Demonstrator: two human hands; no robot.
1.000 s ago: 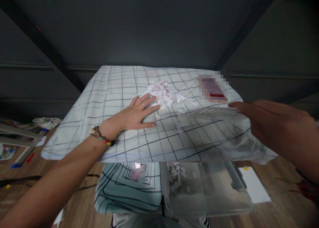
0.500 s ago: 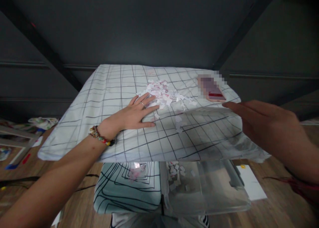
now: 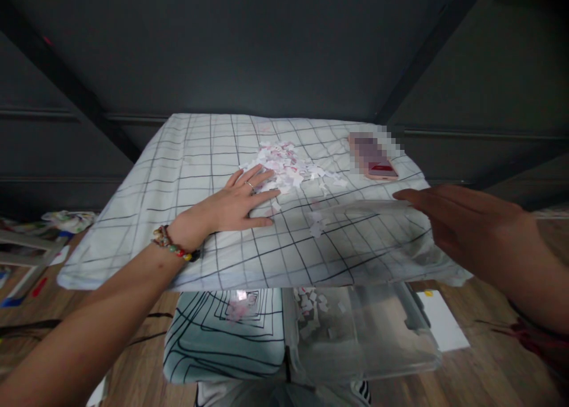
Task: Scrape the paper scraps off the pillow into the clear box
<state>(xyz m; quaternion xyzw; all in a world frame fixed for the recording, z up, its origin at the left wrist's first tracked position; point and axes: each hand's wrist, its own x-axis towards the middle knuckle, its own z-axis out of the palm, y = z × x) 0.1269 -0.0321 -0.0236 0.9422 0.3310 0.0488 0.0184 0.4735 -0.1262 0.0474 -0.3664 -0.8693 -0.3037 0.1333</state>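
My left hand [image 3: 235,207] lies flat on the checked cloth [image 3: 178,152], fingers spread, its fingertips at the near left edge of a pile of torn paper scraps [image 3: 288,167]. A beaded bracelet and a ring are on it. On the right, my right hand [image 3: 480,226] pinches the rim of a clear plastic bag [image 3: 377,229] that lies on the cloth. A few scraps show through the bag near its left side. The bag's far outline is hard to make out.
A phone [image 3: 373,158], partly blurred out, lies behind the bag. Below the table's front edge are a blue-green patterned cushion [image 3: 222,348] and a clear plastic bin [image 3: 386,336] with scraps inside. White paper [image 3: 444,324] is beside the bin. A dark panel [image 3: 275,51] stands behind.
My right hand has raised the bag's rim slightly, so it stands a bit more open. My left hand stays in place by the scraps. The whole view has shifted a little.
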